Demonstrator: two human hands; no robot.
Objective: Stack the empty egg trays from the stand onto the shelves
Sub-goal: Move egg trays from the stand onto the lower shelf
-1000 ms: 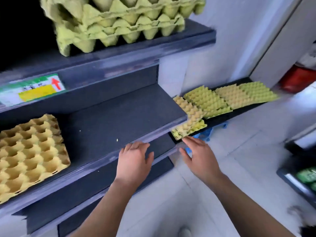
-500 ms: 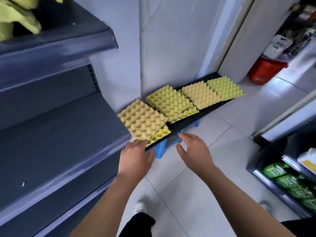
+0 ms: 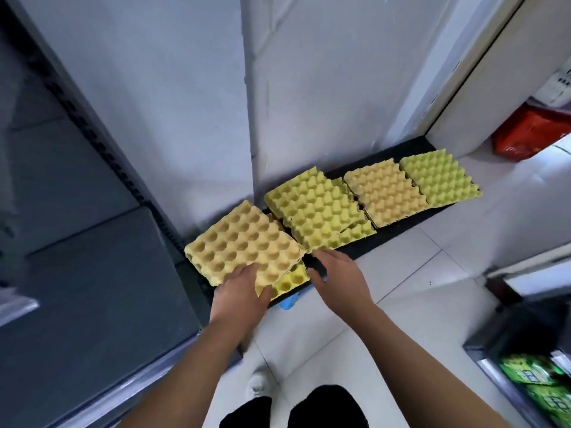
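Now | left hand [image 3: 241,293] rests on tan tray [image 3: 241,242] | right hand [image 3: 338,279] hovers beside

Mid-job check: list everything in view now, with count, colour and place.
tan tray: one, tan, cups up, stand's near end
yellow tray: one, yellow, under tan tray
yellow-green pile: two or more, bumps up, next along
orange-tan tray: one showing, beyond it
green tray: one showing, far end
stand: one, black, along wall
stool: one, blue, under stand
shelves: grey, left
basket: one, red, far right
packets: several, green, lower right
left hand: fingers on tan tray's near edge
right hand: open, over stand's edge
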